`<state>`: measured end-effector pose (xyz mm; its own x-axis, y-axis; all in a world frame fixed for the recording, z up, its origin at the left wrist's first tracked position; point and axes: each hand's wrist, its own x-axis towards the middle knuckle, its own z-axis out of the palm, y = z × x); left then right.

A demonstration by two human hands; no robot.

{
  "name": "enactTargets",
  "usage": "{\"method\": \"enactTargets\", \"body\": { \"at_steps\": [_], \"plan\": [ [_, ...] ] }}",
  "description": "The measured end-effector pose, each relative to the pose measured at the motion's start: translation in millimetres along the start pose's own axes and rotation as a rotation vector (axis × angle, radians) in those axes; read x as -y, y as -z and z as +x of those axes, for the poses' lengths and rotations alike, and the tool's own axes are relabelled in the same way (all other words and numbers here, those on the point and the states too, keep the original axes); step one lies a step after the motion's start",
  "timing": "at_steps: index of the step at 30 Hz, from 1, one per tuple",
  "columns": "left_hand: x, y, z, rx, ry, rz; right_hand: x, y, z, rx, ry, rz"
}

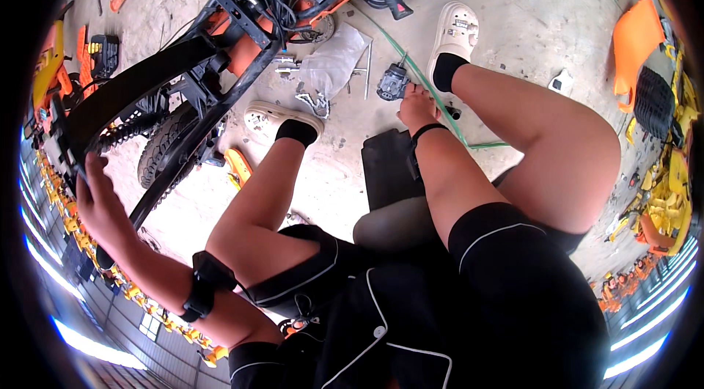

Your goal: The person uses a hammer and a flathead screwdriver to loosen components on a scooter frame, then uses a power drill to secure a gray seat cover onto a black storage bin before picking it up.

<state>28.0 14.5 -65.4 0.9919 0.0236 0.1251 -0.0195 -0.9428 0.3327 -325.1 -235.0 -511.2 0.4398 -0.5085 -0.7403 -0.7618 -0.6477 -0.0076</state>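
Observation:
My left hand (99,198) is at the far left with its fingers closed on the end of a black vehicle frame (147,81). My right hand (418,107) reaches down to the floor, its fingers curled on the near end of a dark grey metal component (392,81); some fingertips are hidden. Beside that component lie a green strap (455,125) and a small black cylinder (452,112). A clear plastic bag (334,55) with small metal pieces (312,103) lies between it and the frame.
I sit low on a black seat (389,169), legs apart. A knobbly tyre (158,147) is under the frame. Orange panels (634,44) and yellow parts (667,191) lie along the right; a yellow piece (238,169) is by my left foot. Tools (103,55) are scattered at upper left.

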Motion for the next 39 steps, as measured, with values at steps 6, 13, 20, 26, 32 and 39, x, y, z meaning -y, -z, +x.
{"method": "enactTargets", "body": {
  "at_steps": [6,13,20,26,32,39],
  "plan": [
    [-10,6,-3,-0.078,0.047,-0.074,2,-49,48,-0.361,-0.047,-0.079],
    [-12,-17,-6,-0.162,-0.219,-0.029,26,7,9,-0.079,0.241,0.178],
    [-33,15,-28,-0.044,0.035,0.057,105,189,-89,0.485,0.683,0.769],
    [-26,-1,-27,-0.325,-0.192,0.084,170,304,-112,0.176,0.712,0.937],
    [-22,-5,-26,-0.348,-0.210,0.046,229,359,-64,0.096,0.712,0.852],
    [-24,-1,-24,-0.254,-0.164,0.001,284,391,-18,0.098,0.659,0.815]
  ]
}}
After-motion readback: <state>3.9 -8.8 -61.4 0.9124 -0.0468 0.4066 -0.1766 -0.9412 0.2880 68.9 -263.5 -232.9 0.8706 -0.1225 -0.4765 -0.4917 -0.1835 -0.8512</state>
